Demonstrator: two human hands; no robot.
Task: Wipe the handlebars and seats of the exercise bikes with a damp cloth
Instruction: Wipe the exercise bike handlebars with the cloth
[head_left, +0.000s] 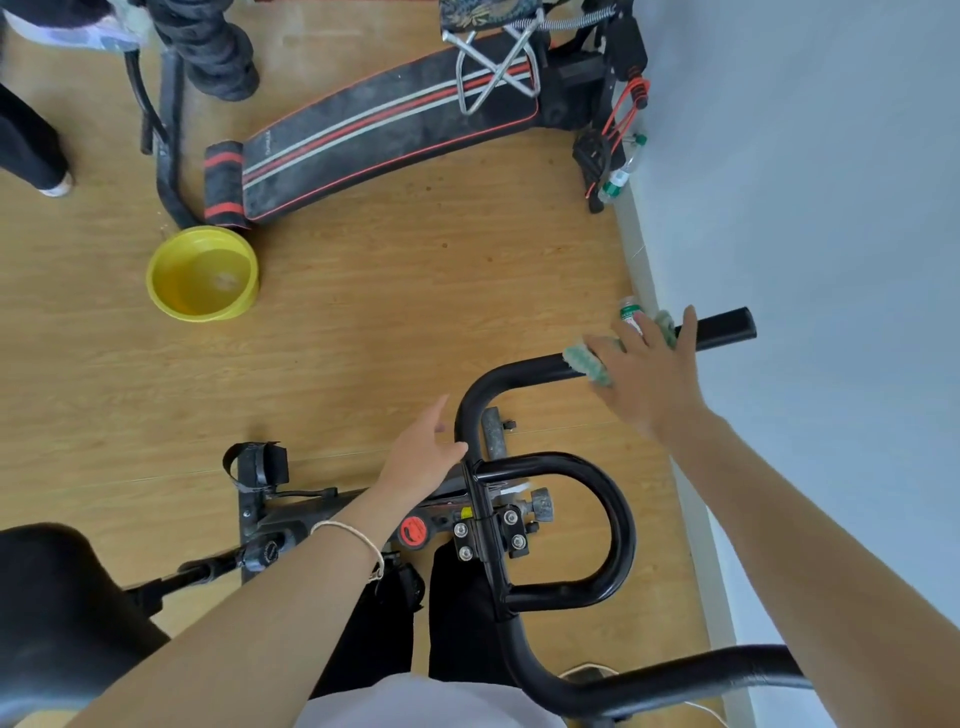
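Cloth (584, 362) sits on the far handlebar (511, 375) under my right grip (647, 374), fingers straight and spread, pressing it down, while my left grip (423, 457) hangs loose-fingered, holding nothing, just beside the bar's bend.

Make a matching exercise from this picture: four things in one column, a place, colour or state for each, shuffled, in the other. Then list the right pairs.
Column one
1. bowl
2. cloth
3. sit-up bench
4. left hand

Column two
A. under the right hand, on the handlebar
B. yellow, on the floor
C. open, by the bend of the handlebar
D. black with red and grey stripes

Pairs: 1-B, 2-A, 3-D, 4-C
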